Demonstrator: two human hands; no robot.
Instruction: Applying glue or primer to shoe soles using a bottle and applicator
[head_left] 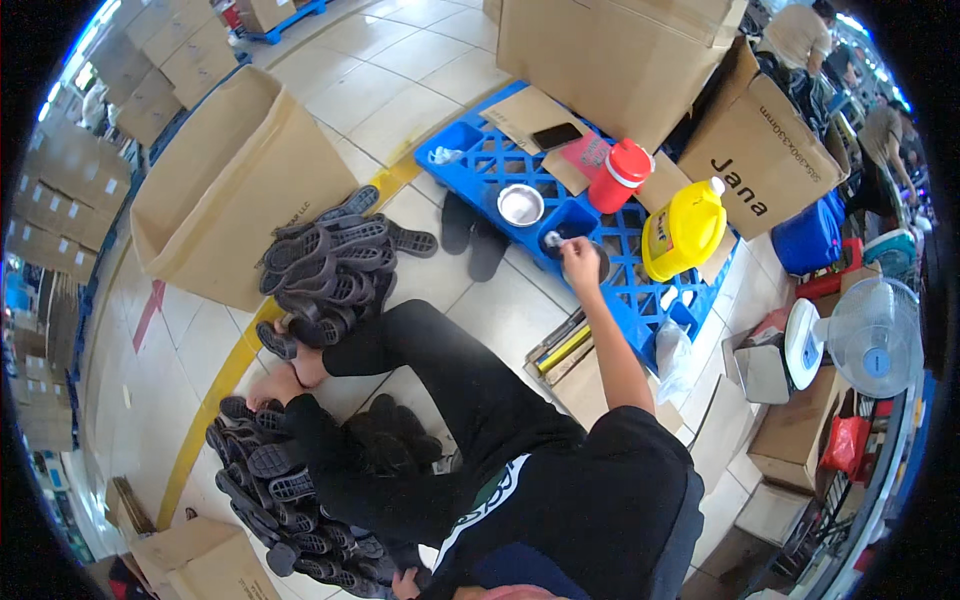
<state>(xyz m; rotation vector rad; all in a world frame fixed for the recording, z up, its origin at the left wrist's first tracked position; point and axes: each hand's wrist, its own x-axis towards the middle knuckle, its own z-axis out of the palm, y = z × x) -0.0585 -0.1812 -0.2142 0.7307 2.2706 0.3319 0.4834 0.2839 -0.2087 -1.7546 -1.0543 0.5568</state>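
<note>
Pinching some pale, hard-to-make-out scrap (553, 239) over the blue pallet (465, 182) with your right hand (579, 264), you have your left hand (405, 584) (partly hidden, grip unclear) near dark soles (290, 486) left of the pallet.

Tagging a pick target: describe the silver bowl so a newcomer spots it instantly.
Find the blue plastic pallet on the tiled floor. On it, left of the red jug and just beyond the right hand, sits the silver bowl. Low, round and open-topped, it differs from the tall, capped red and yellow containers.
</note>
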